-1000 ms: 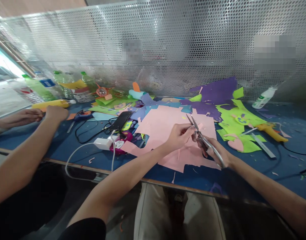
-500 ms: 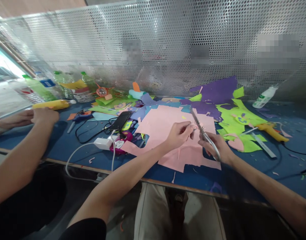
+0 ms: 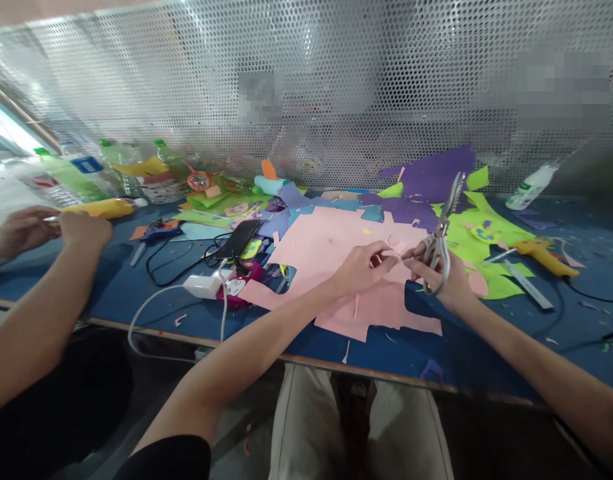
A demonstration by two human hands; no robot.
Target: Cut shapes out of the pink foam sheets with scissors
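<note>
Head camera shows my right hand (image 3: 449, 283) gripping the scissors (image 3: 440, 241), blades up, while my left hand (image 3: 363, 265) pinches a small pink scrap (image 3: 393, 252) above the pink sheet (image 3: 331, 247). Those tips could poke me if I lean close.

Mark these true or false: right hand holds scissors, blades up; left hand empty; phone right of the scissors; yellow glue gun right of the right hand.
1. The right hand holds the scissors with the blades pointing up. True.
2. The left hand is empty. False: it pinches a small pink scrap.
3. The phone lies right of the scissors. False: it lies left of the pink sheet, far from them.
4. A yellow glue gun lies right of the right hand. True.
</note>
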